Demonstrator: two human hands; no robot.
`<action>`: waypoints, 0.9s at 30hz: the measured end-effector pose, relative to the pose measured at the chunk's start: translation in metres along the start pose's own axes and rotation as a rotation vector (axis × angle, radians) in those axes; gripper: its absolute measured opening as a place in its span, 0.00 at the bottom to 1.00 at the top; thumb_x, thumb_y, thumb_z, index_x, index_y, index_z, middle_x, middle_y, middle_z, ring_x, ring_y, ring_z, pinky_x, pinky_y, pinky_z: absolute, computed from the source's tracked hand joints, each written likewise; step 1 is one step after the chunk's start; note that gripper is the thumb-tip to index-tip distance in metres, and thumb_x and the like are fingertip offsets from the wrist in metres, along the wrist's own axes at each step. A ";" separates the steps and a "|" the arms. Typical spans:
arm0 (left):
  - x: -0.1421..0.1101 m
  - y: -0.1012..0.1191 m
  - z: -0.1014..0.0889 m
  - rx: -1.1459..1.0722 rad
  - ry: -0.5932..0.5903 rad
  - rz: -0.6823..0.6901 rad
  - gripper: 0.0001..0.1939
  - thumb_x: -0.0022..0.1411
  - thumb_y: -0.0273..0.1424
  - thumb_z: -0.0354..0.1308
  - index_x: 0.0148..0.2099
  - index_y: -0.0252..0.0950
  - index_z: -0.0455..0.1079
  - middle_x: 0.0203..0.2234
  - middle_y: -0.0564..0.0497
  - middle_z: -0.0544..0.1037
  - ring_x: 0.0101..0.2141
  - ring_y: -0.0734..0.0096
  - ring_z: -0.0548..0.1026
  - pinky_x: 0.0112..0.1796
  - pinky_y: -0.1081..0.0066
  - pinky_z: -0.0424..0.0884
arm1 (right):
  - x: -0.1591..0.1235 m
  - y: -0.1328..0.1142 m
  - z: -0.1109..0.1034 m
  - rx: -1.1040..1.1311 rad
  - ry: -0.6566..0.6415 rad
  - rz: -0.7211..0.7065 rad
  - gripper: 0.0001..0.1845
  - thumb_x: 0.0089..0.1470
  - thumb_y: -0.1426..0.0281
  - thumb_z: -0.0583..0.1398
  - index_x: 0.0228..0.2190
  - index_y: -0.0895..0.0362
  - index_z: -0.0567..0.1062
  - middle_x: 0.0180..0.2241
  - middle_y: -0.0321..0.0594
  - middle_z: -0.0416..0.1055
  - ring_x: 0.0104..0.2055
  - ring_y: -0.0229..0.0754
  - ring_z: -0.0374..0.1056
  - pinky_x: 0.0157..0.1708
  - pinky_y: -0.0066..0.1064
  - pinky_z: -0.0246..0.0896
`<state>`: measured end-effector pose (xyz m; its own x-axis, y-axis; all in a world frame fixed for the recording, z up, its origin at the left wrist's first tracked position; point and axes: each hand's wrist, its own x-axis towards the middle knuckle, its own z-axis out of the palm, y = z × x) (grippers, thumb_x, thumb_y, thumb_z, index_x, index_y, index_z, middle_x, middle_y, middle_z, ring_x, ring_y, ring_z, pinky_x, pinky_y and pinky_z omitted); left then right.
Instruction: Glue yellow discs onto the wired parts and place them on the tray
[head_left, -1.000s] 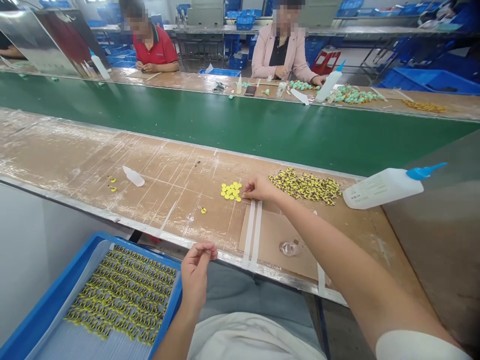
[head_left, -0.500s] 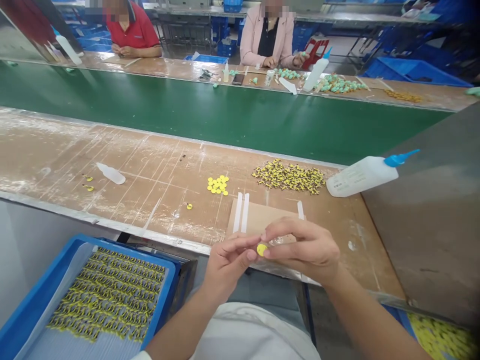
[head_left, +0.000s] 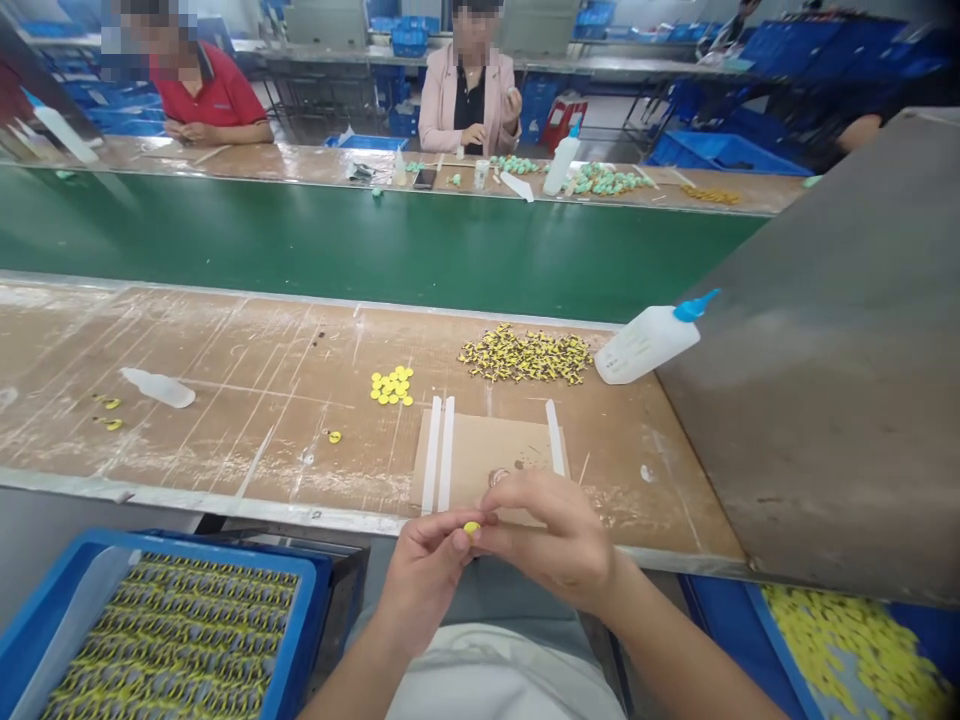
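Observation:
A small yellow disc (head_left: 471, 527) is pinched between the fingertips of my left hand (head_left: 427, 580) and my right hand (head_left: 547, 535), just off the table's near edge. Both hands hover in front of my body, above my lap. Beyond them lies a cardboard sheet (head_left: 487, 450) held down by white strips. A cluster of yellow discs (head_left: 392, 385) sits left of a heap of yellow-and-black pieces (head_left: 525, 354). A single small yellow piece (head_left: 332, 436) lies nearer my hands.
A white glue bottle with a blue nozzle (head_left: 645, 343) stands right of the heap, and a grey metal panel (head_left: 810, 340) rises beyond it. A blue tray of yellow-and-black pieces (head_left: 180, 550) sits lower left, a blue bin of yellow discs (head_left: 847, 650) lower right. Two co-workers sit beyond a green conveyor belt (head_left: 375, 240).
My right hand has come back from the table to join my left hand on the disc. The view has turned right and down, bringing the bin of yellow discs into sight.

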<state>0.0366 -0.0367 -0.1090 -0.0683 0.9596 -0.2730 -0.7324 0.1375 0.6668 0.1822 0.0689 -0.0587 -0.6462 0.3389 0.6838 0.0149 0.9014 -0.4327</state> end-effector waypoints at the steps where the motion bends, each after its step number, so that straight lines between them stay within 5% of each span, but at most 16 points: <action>1: 0.001 -0.002 0.000 0.001 0.011 0.009 0.10 0.57 0.36 0.69 0.41 0.40 0.82 0.38 0.42 0.84 0.41 0.58 0.80 0.46 0.59 0.74 | -0.001 -0.001 0.001 -0.023 0.008 -0.008 0.09 0.58 0.76 0.62 0.37 0.52 0.80 0.36 0.41 0.78 0.36 0.40 0.73 0.35 0.33 0.68; 12: 0.002 -0.008 0.002 -0.081 0.017 0.019 0.11 0.53 0.34 0.72 0.40 0.41 0.82 0.39 0.45 0.84 0.42 0.64 0.80 0.45 0.68 0.75 | -0.020 0.001 0.014 0.045 0.172 0.050 0.11 0.59 0.76 0.61 0.41 0.52 0.80 0.36 0.43 0.77 0.36 0.40 0.73 0.35 0.33 0.67; 17: 0.009 -0.006 -0.002 -0.134 0.111 0.011 0.11 0.51 0.30 0.73 0.39 0.39 0.82 0.36 0.46 0.85 0.37 0.69 0.82 0.41 0.73 0.77 | -0.021 0.007 0.009 0.014 0.036 0.041 0.10 0.57 0.73 0.64 0.41 0.53 0.79 0.40 0.43 0.78 0.37 0.40 0.74 0.38 0.32 0.68; 20: 0.014 -0.002 -0.009 -0.142 0.226 0.024 0.12 0.49 0.30 0.74 0.39 0.38 0.82 0.34 0.46 0.84 0.34 0.70 0.82 0.38 0.74 0.79 | -0.019 0.041 -0.004 -0.042 0.050 0.305 0.04 0.58 0.69 0.63 0.36 0.54 0.79 0.33 0.39 0.79 0.33 0.38 0.74 0.37 0.30 0.67; 23: 0.017 0.001 -0.019 -0.140 0.344 0.059 0.15 0.48 0.31 0.75 0.40 0.37 0.81 0.35 0.46 0.84 0.32 0.72 0.82 0.36 0.76 0.80 | -0.016 0.100 -0.013 -0.343 0.035 0.903 0.12 0.62 0.63 0.57 0.36 0.54 0.80 0.32 0.39 0.80 0.32 0.40 0.74 0.35 0.31 0.65; 27: 0.018 0.000 -0.031 -0.148 0.479 0.089 0.19 0.43 0.29 0.77 0.40 0.36 0.81 0.35 0.45 0.84 0.32 0.72 0.82 0.37 0.77 0.80 | -0.009 0.170 -0.011 -0.397 -0.059 1.030 0.13 0.58 0.61 0.60 0.33 0.56 0.81 0.32 0.41 0.80 0.34 0.45 0.74 0.33 0.33 0.62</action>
<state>0.0142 -0.0273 -0.1355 -0.4123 0.7412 -0.5297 -0.7954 -0.0093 0.6060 0.1991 0.2216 -0.1321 -0.2189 0.9732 0.0707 0.8040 0.2210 -0.5520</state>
